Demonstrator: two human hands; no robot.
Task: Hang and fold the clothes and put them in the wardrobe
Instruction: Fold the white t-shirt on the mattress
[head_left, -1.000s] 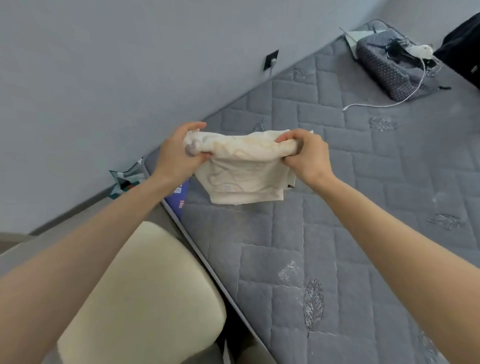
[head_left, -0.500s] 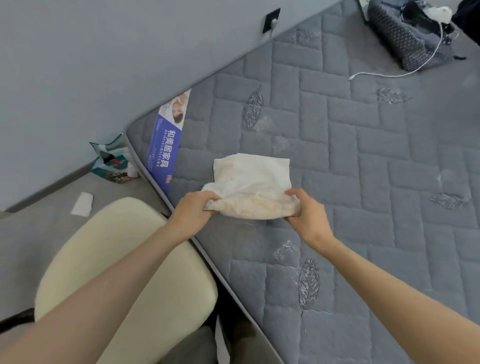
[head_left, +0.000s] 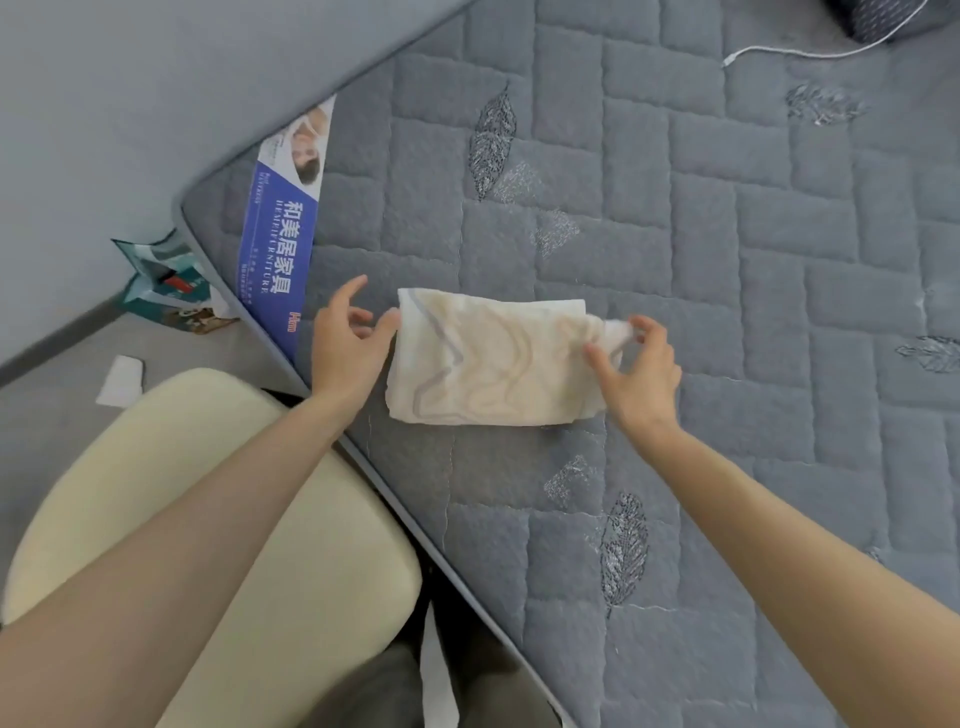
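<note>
Your left hand (head_left: 349, 338) rests open against a folded cream garment (head_left: 488, 358) on the mattress (head_left: 701, 312), your right hand (head_left: 636, 364) pinches its edge; storing in the wardrobe remains.

Both bare forearms are extended forward over the folded cloth (head_left: 488, 358). The left hand (head_left: 345, 345) is placed at the cloth's left edge, fingers spread and loosely curled, thumb against the edge. The cloth's right end is pinched between thumb and fingers of the right hand (head_left: 636, 366).
</note>
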